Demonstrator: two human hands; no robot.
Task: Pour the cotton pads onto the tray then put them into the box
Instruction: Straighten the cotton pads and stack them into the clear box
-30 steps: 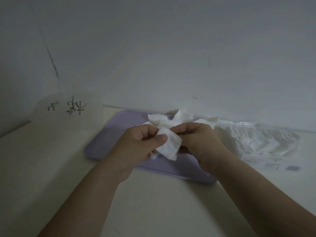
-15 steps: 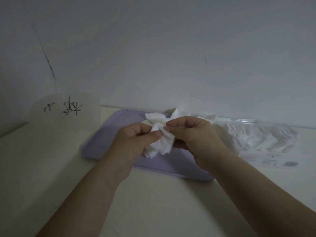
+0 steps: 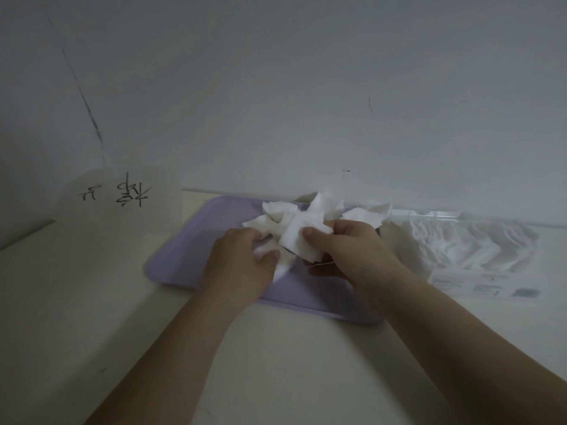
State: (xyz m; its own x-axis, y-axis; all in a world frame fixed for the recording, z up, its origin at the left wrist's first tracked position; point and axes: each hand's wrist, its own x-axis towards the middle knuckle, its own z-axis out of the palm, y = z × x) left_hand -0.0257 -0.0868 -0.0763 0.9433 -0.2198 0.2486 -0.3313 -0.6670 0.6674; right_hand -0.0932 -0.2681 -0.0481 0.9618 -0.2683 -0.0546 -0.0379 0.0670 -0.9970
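Several cotton pads (image 3: pixel 296 228) heaped over purple tray (image 3: pixel 190 250); left hand (image 3: pixel 242 265) and right hand (image 3: pixel 346 253) both pinch pads. Likely feather-light, floppy, clingy; gather by stacked edges.

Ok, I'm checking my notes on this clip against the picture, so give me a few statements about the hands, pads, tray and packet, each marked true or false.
1. Both hands grip cotton pads over the tray. True.
2. The tray is green. False: it is pale purple.
3. The right hand pinches a pad with its thumb on top. True.
4. The clear packet lies left of the tray. False: it lies to the tray's right.
5. The left hand rests flat on the bare table. False: it is closed on pads above the tray.
6. A paper with handwriting stands left of the tray. True.
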